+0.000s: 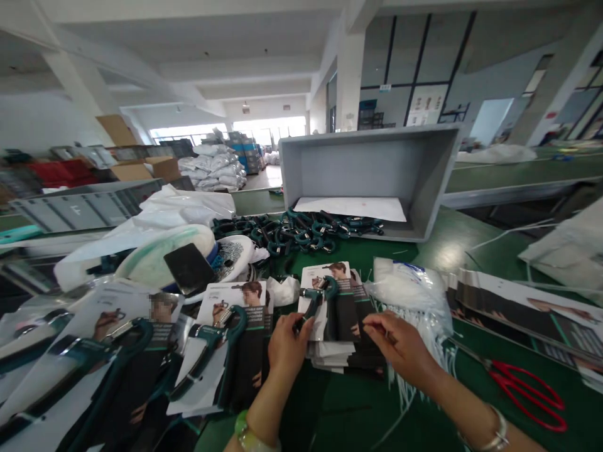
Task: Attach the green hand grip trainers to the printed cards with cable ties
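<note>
A dark green hand grip with a metal spring lies on a printed card, on top of a stack of cards. My left hand has its thumb and fingers closed around the lower end of the grip's left handle. At the card's right edge is my right hand, its fingertips pinched together; what they hold is too small to make out. A bundle of white zip ties in a clear bag lies beside my right hand. Left of my left hand, more grips lie on cards.
Behind the stack, loose green grips spill from a tipped grey bin. Red-handled scissors and more printed cards lie at the right. A black phone-like slab rests on a round roll at the left.
</note>
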Tool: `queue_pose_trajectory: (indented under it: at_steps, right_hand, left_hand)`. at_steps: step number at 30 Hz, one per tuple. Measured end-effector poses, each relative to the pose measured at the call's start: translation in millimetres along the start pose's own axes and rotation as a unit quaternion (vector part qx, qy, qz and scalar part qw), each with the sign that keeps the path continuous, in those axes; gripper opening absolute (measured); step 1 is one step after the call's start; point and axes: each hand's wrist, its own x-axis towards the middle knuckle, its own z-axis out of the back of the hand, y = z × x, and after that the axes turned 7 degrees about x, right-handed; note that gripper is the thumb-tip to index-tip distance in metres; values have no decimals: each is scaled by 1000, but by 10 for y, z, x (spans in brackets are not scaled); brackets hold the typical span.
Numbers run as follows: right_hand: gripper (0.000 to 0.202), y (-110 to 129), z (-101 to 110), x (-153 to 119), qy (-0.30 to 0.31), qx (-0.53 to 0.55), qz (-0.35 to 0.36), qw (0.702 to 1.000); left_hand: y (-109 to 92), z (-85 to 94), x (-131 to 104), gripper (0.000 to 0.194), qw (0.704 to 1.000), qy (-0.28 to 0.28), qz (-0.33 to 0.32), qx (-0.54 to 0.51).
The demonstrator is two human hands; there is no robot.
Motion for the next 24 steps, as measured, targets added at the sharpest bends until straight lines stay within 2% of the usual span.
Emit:
queue_pose_trajectory:
  at_steps: [2, 4, 8, 10, 13, 18, 24]
  right_hand:
    - [24, 158, -40, 69, 34, -57, 60, 996]
    - [27, 320, -126, 162, 83, -127, 80, 985]
    - [28, 499, -374, 352, 164, -247, 32, 954]
    - [21, 513, -491, 414, 174, -278, 16, 945]
    - [25, 509, -599, 450, 177, -299, 5, 938]
    - [24, 465, -571, 451, 192, -303, 29, 933]
    - [25, 347, -471, 430, 211, -288, 82, 931]
  left_hand:
    - [-78, 34, -8, 29, 1000, -8, -16, 5]
    - [-139, 60, -2, 28, 1000, 1, -31, -1]
    - [-189, 61, 9, 27, 998, 28, -49, -18]
    - [-184, 48, 9, 26, 998, 31, -49, -23]
    - [-164, 31, 8, 24, 997, 27, -58, -33]
    - [-190, 31, -15, 22, 998, -3, -55, -33]
    - [-283, 15, -80, 19, 997, -7, -72, 7]
